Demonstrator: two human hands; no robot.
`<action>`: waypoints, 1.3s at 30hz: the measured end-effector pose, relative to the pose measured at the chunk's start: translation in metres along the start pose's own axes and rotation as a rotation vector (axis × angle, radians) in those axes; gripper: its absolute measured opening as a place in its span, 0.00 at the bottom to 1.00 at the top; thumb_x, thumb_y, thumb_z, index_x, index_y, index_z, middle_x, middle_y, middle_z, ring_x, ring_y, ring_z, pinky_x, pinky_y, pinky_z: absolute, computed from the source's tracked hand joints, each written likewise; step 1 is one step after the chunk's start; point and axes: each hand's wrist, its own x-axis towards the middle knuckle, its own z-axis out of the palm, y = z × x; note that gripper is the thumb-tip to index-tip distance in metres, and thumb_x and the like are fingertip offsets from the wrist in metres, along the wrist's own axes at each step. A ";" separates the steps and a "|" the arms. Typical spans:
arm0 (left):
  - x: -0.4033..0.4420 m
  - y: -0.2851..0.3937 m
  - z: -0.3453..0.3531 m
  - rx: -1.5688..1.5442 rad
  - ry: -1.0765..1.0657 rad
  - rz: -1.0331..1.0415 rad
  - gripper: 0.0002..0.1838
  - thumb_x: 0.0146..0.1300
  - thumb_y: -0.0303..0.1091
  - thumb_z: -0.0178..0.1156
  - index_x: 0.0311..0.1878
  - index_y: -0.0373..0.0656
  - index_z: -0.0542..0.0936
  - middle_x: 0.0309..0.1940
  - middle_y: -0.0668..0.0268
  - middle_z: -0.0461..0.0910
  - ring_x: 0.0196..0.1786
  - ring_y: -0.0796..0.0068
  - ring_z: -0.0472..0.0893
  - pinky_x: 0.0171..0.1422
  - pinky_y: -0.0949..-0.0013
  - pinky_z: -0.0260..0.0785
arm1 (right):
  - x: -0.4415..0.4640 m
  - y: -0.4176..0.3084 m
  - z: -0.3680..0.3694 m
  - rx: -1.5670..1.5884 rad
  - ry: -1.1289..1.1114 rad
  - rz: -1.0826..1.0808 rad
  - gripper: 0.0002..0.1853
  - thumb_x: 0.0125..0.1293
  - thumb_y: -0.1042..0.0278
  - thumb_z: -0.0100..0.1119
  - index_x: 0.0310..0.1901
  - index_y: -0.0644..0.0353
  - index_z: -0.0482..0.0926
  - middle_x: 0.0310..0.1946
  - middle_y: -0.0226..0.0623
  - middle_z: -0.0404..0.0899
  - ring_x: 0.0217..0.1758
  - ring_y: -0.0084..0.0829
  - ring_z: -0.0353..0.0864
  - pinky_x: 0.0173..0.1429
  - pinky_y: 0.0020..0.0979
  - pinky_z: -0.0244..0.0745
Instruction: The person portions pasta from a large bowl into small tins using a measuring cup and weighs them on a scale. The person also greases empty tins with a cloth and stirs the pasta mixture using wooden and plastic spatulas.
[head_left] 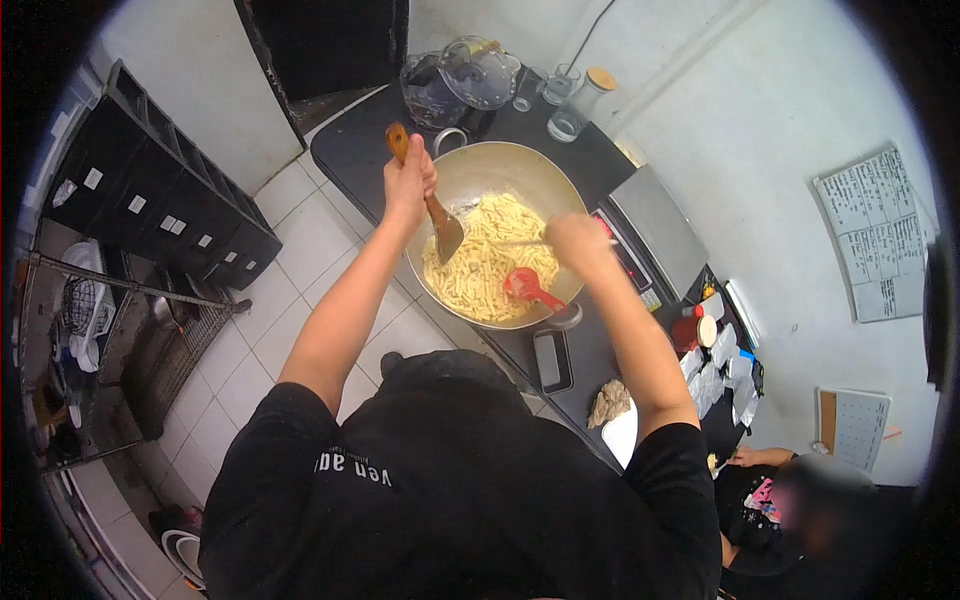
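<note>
Pasta (475,285) in a pan (535,165) at the near edge of the desk (345,148), toward its left end. Left hand (410,185) wrapped around the handle of a wooden spatula (449,236); right hand (582,245) curled around a thin tool (515,243) reaching over the pasta. Red scoop (525,285) resting on the heap. Probably soft, slippery and easily broken: best lifted from beneath with the broad blade. Likely heavy in bulk, so best moved by both loop handles (567,320). Blurred: the right hand's fingers. Hidden: the pan's underside. Hard to make out: the thin tool's tip.

Brn paddle (446,232), red scoop (521,284), rod (516,243) prob. grey
</note>
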 end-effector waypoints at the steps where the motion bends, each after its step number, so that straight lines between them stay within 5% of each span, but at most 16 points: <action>1: -0.005 0.001 -0.004 -0.013 0.041 -0.015 0.28 0.66 0.58 0.56 0.19 0.50 0.60 0.14 0.77 0.57 0.15 0.85 0.56 0.19 0.76 0.48 | 0.002 0.008 -0.014 0.025 0.014 0.104 0.08 0.58 0.72 0.56 0.34 0.63 0.84 0.34 0.48 0.84 0.41 0.45 0.85 0.45 0.42 0.80; 7: -0.030 0.008 -0.018 -0.069 0.111 0.063 0.27 0.67 0.53 0.58 0.17 0.51 0.60 0.13 0.77 0.56 0.15 0.84 0.57 0.19 0.76 0.50 | 0.056 0.072 0.061 0.168 0.106 0.342 0.12 0.60 0.70 0.50 0.37 0.64 0.83 0.39 0.53 0.83 0.44 0.49 0.84 0.48 0.45 0.79; 12: -0.031 0.015 -0.023 0.012 0.085 0.143 0.26 0.67 0.50 0.59 0.17 0.50 0.61 0.12 0.77 0.56 0.15 0.84 0.58 0.19 0.76 0.50 | 0.104 0.071 0.107 0.200 0.120 0.273 0.11 0.61 0.70 0.51 0.36 0.62 0.84 0.39 0.52 0.83 0.44 0.48 0.84 0.48 0.45 0.79; 15: -0.031 0.017 -0.028 -0.019 0.114 0.137 0.26 0.67 0.46 0.60 0.17 0.50 0.61 0.12 0.77 0.57 0.15 0.84 0.59 0.19 0.76 0.50 | 0.118 0.049 0.121 0.124 -0.040 0.152 0.13 0.60 0.71 0.51 0.42 0.53 0.84 0.41 0.46 0.83 0.47 0.44 0.83 0.50 0.42 0.78; 21: -0.028 0.015 -0.029 0.021 0.149 0.110 0.25 0.67 0.41 0.60 0.17 0.50 0.60 0.11 0.77 0.56 0.14 0.84 0.57 0.19 0.75 0.50 | 0.077 0.039 0.103 0.047 -0.049 -0.027 0.14 0.62 0.68 0.51 0.44 0.47 0.85 0.39 0.43 0.84 0.46 0.41 0.84 0.50 0.41 0.79; 25: -0.024 0.011 -0.038 -0.016 0.153 0.173 0.26 0.71 0.44 0.54 0.17 0.50 0.59 0.13 0.75 0.58 0.17 0.82 0.59 0.22 0.74 0.54 | 0.113 0.087 0.095 0.062 0.076 0.076 0.13 0.62 0.65 0.52 0.44 0.44 0.85 0.38 0.42 0.84 0.46 0.41 0.84 0.50 0.41 0.78; 30: -0.019 -0.001 -0.044 -0.056 0.197 0.307 0.27 0.74 0.54 0.43 0.21 0.46 0.61 0.21 0.69 0.65 0.24 0.78 0.67 0.31 0.71 0.64 | 0.129 0.056 0.123 0.194 -0.146 0.117 0.11 0.64 0.59 0.55 0.43 0.44 0.85 0.40 0.43 0.84 0.47 0.44 0.83 0.51 0.42 0.78; 33: -0.015 -0.009 -0.048 0.417 0.167 0.567 0.31 0.74 0.59 0.34 0.33 0.40 0.72 0.36 0.66 0.69 0.37 0.73 0.72 0.46 0.69 0.68 | 0.091 0.023 0.113 0.193 -0.135 0.014 0.12 0.65 0.55 0.55 0.45 0.44 0.85 0.38 0.43 0.84 0.44 0.45 0.83 0.49 0.43 0.78; 37: -0.015 -0.013 -0.062 0.725 0.171 0.627 0.33 0.71 0.63 0.34 0.41 0.41 0.75 0.37 0.65 0.66 0.39 0.75 0.71 0.44 0.69 0.71 | 0.086 0.050 0.090 0.088 -0.101 -0.136 0.13 0.65 0.55 0.54 0.47 0.44 0.84 0.36 0.43 0.84 0.42 0.46 0.83 0.46 0.44 0.77; 39: -0.018 -0.025 -0.070 0.576 0.185 0.419 0.32 0.72 0.61 0.36 0.44 0.40 0.78 0.38 0.66 0.68 0.41 0.76 0.71 0.41 0.73 0.72 | 0.091 0.075 0.082 0.120 -0.045 -0.104 0.13 0.65 0.55 0.54 0.47 0.44 0.84 0.36 0.44 0.84 0.41 0.46 0.83 0.46 0.43 0.77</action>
